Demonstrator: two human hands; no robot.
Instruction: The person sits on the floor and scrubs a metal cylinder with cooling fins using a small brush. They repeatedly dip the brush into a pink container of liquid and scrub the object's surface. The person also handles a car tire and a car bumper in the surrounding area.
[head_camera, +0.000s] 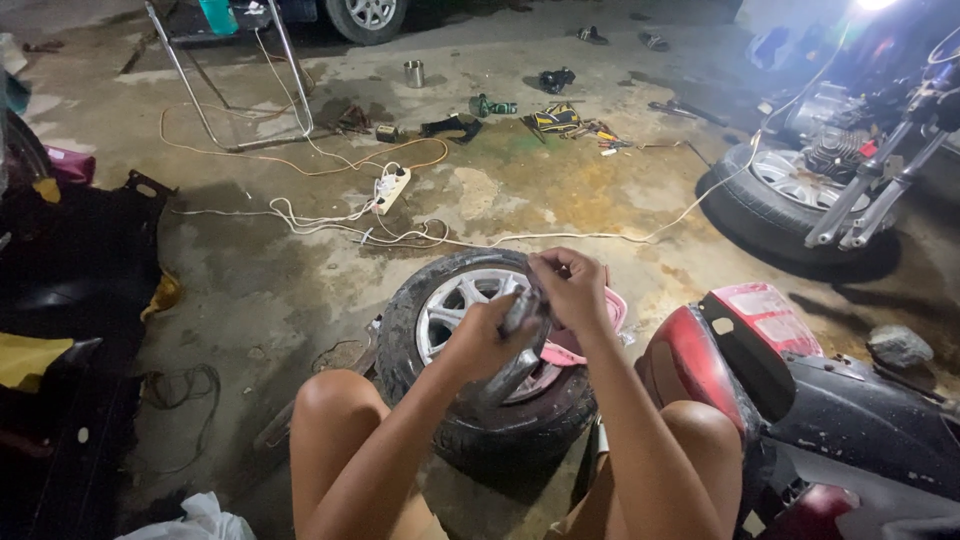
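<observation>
Left hand: my left hand (487, 335) is curled tight around a gray tube-shaped part (520, 312), low down on it
Right hand: my right hand (572, 287) is closed too, its fingers pinching the top end of the same part
Gray part: I hold it just above the small wheel (480, 360), between my 2 knees
Small wheel: it lies flat on the concrete floor (250, 280), black tire, silver spokes, with something pink (612, 310) behind it
Right side: a red scooter body (740, 340) sits just beside my knee
Far off: a white power strip (391, 187) with cords, and a motorbike front wheel (775, 190)
</observation>
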